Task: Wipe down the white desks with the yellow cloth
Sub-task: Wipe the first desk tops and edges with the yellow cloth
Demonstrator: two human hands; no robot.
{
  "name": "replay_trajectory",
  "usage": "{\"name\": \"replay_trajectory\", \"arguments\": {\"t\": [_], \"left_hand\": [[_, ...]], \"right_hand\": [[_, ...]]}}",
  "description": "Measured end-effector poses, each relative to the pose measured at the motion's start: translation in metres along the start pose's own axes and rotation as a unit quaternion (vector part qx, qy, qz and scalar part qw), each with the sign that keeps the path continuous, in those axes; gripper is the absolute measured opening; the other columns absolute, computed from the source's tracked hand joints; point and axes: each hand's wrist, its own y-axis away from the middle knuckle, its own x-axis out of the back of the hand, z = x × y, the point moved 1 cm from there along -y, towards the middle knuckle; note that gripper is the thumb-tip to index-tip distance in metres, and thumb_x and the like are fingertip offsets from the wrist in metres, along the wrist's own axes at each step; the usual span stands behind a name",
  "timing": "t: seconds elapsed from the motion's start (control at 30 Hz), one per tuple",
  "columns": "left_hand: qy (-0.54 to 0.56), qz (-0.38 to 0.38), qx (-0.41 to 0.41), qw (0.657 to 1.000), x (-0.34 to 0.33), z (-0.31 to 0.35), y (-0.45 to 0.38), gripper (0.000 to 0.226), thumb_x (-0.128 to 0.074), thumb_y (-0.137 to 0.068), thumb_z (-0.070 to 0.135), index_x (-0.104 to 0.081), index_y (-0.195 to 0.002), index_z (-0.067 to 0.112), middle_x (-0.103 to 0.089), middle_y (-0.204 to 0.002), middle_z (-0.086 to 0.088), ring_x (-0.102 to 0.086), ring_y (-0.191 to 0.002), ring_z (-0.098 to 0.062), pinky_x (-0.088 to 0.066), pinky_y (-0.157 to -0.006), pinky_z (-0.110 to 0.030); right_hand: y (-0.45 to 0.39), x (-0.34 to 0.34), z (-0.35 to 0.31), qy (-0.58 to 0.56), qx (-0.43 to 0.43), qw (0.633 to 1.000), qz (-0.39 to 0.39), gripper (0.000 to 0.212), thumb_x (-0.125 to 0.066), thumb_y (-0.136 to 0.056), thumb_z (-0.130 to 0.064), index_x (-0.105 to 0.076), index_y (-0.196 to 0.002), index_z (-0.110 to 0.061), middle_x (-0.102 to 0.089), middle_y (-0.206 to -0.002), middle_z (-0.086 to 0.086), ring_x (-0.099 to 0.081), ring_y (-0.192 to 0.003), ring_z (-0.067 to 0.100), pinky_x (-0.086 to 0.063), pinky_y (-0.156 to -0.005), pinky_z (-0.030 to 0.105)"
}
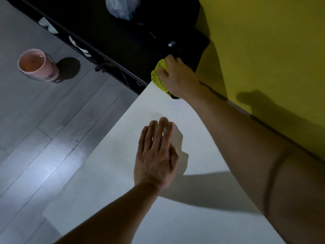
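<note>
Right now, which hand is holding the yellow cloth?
The right hand grips the crumpled yellow cloth at the white desk's far corner; the left hand lies flat, holding nothing.

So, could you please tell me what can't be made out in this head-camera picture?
- Yellow cloth: mostly covered by the right hand.
- White desk: near side cut off by the bottom edge.
- Black shelf: contents too dark to identify.
- Pink cup: printed marking too small.
</note>
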Motion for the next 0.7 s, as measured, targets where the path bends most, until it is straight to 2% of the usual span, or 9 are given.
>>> {"name": "replay_trajectory", "arguments": {"t": [0.1,0.27,0.37,0.47,0.53,0.6,0.7], "left_hand": [[-0.004,0.002,-0.005,1.000,-0.001,0.000,0.000,0.063,-0.035,-0.102,0.030,-0.027,-0.163,0.014,-0.024,-0.170,-0.008,-0.019,-0.159,-0.030,-0.017,-0.130,-0.047],[0.005,0.008,-0.006,1.000,0.002,0.000,0.001,0.063,-0.037,-0.101,0.028,-0.031,-0.161,0.012,-0.028,-0.169,-0.010,-0.024,-0.157,-0.033,-0.019,-0.129,-0.048],[0.004,0.005,-0.007,1.000,0.004,0.001,-0.001,0.064,-0.039,-0.101,0.027,-0.029,-0.162,0.012,-0.027,-0.169,-0.011,-0.025,-0.156,-0.034,-0.015,-0.130,-0.046],[-0.004,-0.006,-0.005,1.000,0.002,0.001,-0.001,0.064,-0.039,-0.103,0.029,-0.025,-0.163,0.012,-0.024,-0.170,-0.012,-0.023,-0.157,-0.035,-0.010,-0.131,-0.044],[-0.008,-0.005,-0.007,1.000,0.000,0.001,-0.002,0.064,-0.037,-0.104,0.030,-0.025,-0.163,0.011,-0.023,-0.170,-0.013,-0.022,-0.157,-0.036,-0.010,-0.131,-0.045],[-0.009,-0.004,-0.009,1.000,-0.001,0.000,-0.003,0.064,-0.037,-0.103,0.030,-0.025,-0.163,0.011,-0.022,-0.170,-0.013,-0.022,-0.156,-0.036,-0.011,-0.131,-0.046],[-0.010,-0.002,-0.006,1.000,0.000,0.001,-0.002,0.065,-0.039,-0.102,0.030,-0.027,-0.162,0.010,-0.024,-0.170,-0.013,-0.024,-0.156,-0.036,-0.011,-0.130,-0.046]], "right_hand": [[0.005,-0.003,0.007,-0.035,-0.016,0.999,0.027,0.050,-0.041,-0.098,-0.058,-0.047,-0.125,-0.018,-0.058,-0.115,0.013,-0.060,-0.103,0.034,-0.050,-0.083,0.044],[0.072,0.011,0.055,-0.075,-0.079,0.992,0.064,0.040,-0.045,-0.090,-0.052,-0.056,-0.114,-0.021,-0.062,-0.107,0.012,-0.060,-0.098,0.034,-0.049,-0.082,0.041],[0.140,0.034,0.104,-0.037,-0.108,0.990,0.082,0.025,-0.053,-0.094,-0.040,-0.059,-0.109,-0.021,-0.062,-0.103,0.011,-0.057,-0.094,0.031,-0.039,-0.074,0.033],[0.184,0.053,0.132,0.008,-0.128,0.990,0.058,0.025,-0.047,-0.098,-0.042,-0.057,-0.111,-0.023,-0.061,-0.101,0.004,-0.059,-0.091,0.027,-0.045,-0.077,0.033],[0.184,0.055,0.132,0.043,-0.151,0.986,0.063,0.030,-0.039,-0.098,-0.049,-0.053,-0.110,-0.026,-0.055,-0.095,-0.002,-0.058,-0.089,0.027,-0.050,-0.077,0.040],[0.168,0.048,0.118,0.066,-0.155,0.983,0.074,0.033,-0.035,-0.096,-0.053,-0.051,-0.107,-0.027,-0.052,-0.093,-0.003,-0.058,-0.091,0.030,-0.047,-0.075,0.040],[0.118,0.026,0.081,0.016,-0.159,0.980,0.118,0.031,-0.046,-0.095,-0.049,-0.056,-0.106,-0.022,-0.061,-0.106,0.010,-0.058,-0.101,0.035,-0.044,-0.079,0.040]]}}
